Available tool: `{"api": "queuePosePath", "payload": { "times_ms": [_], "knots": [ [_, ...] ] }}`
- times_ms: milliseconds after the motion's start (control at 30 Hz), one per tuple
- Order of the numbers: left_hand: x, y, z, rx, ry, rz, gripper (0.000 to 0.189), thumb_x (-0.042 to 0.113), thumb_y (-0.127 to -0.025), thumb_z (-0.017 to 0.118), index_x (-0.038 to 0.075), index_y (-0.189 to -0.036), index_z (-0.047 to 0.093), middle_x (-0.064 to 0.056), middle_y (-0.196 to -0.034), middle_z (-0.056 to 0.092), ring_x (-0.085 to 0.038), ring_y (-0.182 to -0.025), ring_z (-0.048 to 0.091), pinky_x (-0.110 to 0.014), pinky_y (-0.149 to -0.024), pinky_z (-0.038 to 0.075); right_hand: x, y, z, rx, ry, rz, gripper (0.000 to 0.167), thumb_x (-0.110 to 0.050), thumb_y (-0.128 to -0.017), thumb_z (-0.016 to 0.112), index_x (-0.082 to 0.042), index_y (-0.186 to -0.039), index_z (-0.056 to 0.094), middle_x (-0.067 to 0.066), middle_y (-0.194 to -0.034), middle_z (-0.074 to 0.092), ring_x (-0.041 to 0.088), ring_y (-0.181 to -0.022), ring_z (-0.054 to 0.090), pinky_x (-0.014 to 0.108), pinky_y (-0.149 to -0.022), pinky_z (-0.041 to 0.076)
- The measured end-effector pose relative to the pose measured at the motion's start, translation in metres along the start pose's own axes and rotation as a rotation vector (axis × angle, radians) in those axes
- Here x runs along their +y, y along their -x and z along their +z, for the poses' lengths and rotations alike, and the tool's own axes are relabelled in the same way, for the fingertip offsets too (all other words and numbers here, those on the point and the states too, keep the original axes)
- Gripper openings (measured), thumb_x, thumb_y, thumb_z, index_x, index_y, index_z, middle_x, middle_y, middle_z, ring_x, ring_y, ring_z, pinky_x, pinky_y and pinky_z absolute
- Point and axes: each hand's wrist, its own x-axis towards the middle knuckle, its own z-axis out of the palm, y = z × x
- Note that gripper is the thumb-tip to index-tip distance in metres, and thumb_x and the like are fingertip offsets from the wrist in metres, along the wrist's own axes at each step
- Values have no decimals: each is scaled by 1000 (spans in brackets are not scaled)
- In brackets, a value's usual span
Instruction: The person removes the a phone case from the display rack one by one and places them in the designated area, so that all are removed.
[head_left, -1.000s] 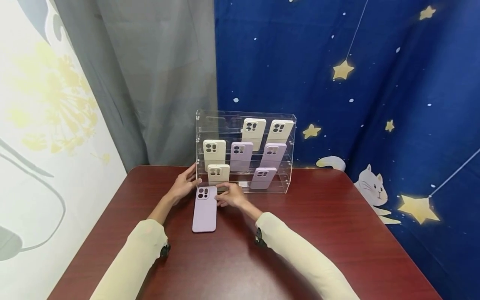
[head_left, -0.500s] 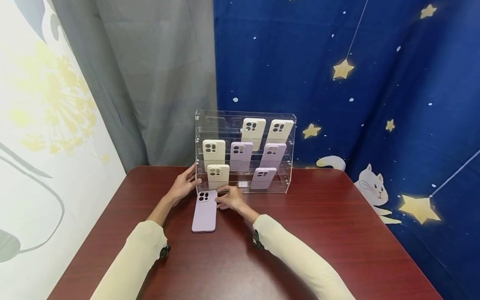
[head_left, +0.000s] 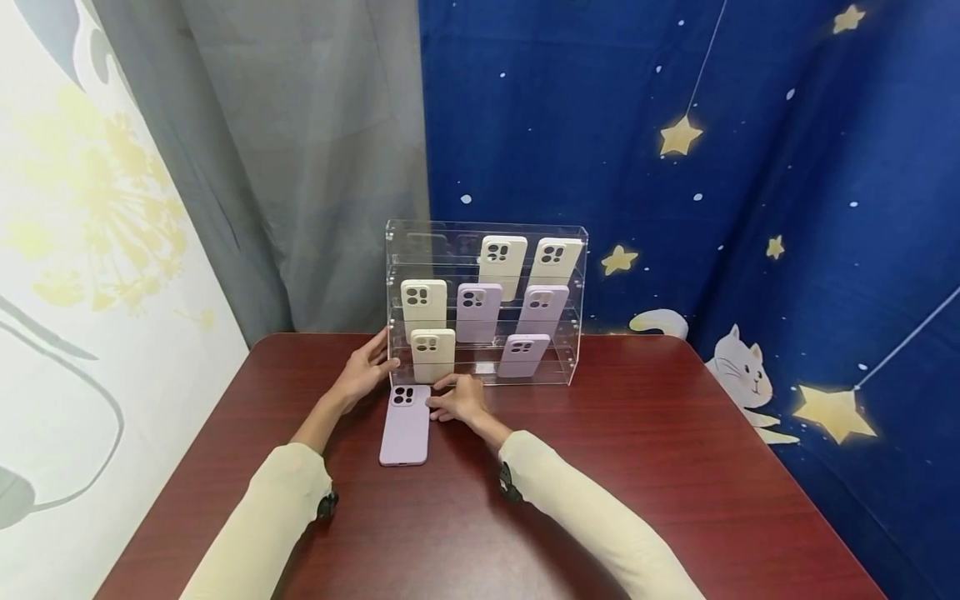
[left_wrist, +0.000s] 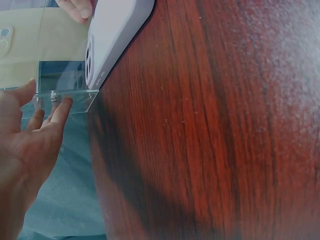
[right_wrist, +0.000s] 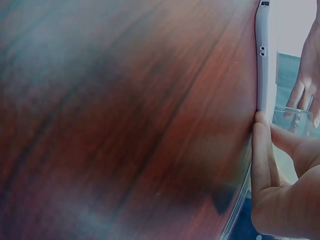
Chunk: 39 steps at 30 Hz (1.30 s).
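A purple phone case (head_left: 405, 435), back side up and camera cutouts toward the stand, lies in front of a clear acrylic display stand (head_left: 483, 368), low over the table. My right hand (head_left: 461, 398) pinches it near its upper right corner; in the right wrist view the thumb and fingers (right_wrist: 261, 150) meet at the case's end. My left hand (head_left: 362, 372) grips the stand's left side panel, its thumb and fingers around the clear edge (left_wrist: 75, 94) in the left wrist view. Just behind the held case, a cream phone case (head_left: 432, 357) stands in the lowest tier.
Higher tiers of the stand bear more cream phone cases (head_left: 502, 268) and purple phone cases (head_left: 478, 314). Another purple case (head_left: 523, 357) stands at the lowest tier's right. The dark red table (head_left: 637, 467) reaches back to a grey curtain (head_left: 315, 167) and a blue star-printed curtain (head_left: 570, 125).
The upper end of the purple phone case has come down toward the table, with my right hand lowering along with it. My left hand keeps its place on the stand.
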Motion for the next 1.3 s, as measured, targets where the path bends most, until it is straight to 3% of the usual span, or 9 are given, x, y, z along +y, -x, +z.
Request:
{"api": "queuePosePath", "payload": {
  "times_ms": [300,967,1167,1300],
  "knots": [
    [0,1,1,1,11,25,78,4,-105,59,14,-168,14,-23,-168,23,-41,-153,28,-51,-119,36,0,3,-4,-3,88,-28,31,-1,-85,84,7,-112,73,18,-78,77,35,-70,77,34,-58,64],
    [-2,2,0,-7,18,14,80,6,-105,60,18,-168,12,-24,-169,22,-40,-153,28,-54,-118,36,-32,17,-32,-78,144,-182,37,-4,-87,83,6,-121,71,14,-91,79,46,-88,75,57,-79,62],
    [-2,3,-1,-18,27,5,80,7,-105,59,20,-168,11,-23,-170,19,-40,-154,25,-53,-117,37,-45,17,-40,-69,172,-221,36,-6,-88,83,4,-121,72,12,-93,80,47,-89,75,56,-80,62],
    [-2,3,-1,-28,25,10,80,5,-105,59,19,-168,11,-25,-169,20,-41,-153,27,-53,-116,37,-53,16,-47,-41,222,-247,35,-9,-88,85,1,-119,75,9,-92,80,40,-85,77,47,-73,65]
  ]
}}
